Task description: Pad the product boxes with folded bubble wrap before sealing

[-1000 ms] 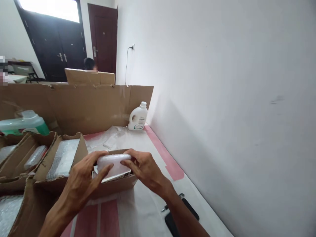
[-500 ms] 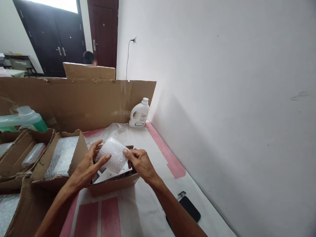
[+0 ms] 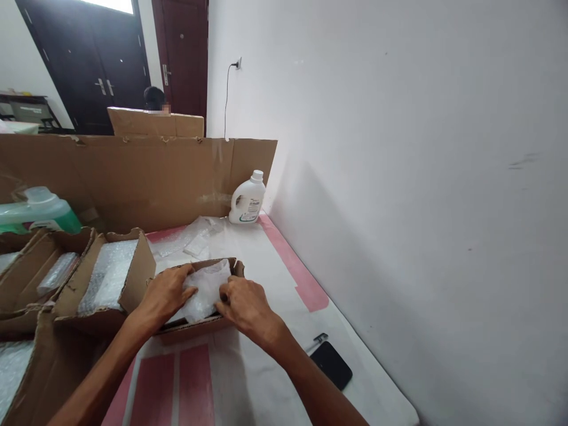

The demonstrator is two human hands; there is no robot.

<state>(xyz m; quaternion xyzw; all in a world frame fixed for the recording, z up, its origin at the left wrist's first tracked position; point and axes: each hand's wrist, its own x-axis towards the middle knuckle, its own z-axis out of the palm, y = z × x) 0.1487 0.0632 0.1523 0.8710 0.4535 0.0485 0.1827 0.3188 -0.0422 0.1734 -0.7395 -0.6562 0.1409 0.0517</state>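
Observation:
A bubble-wrap packet [image 3: 205,290] sits partly inside a small cardboard box [image 3: 195,331] on the table. My left hand [image 3: 171,294] grips the packet's left side, thumb on its front and fingers behind. At the other end, my right hand [image 3: 244,305] is closed on the packet's right edge, its fingers curled. What the wrap encloses cannot be made out. The hands cover parts of the box's rim.
Open cardboard boxes [image 3: 144,263] with bubble-wrapped items stand at left. Loose clear plastic wrap [image 3: 195,235] lies behind the small box. A white jug [image 3: 248,201], a green-liquid bottle [image 3: 39,213], a cardboard panel [image 3: 133,183] and a black phone-like object [image 3: 332,365] surround it. A person [image 3: 154,97] is beyond.
Both hands have lowered the bubble-wrap packet from above the small box down into it. My right hand's fingers have curled more tightly. The view has shifted slightly.

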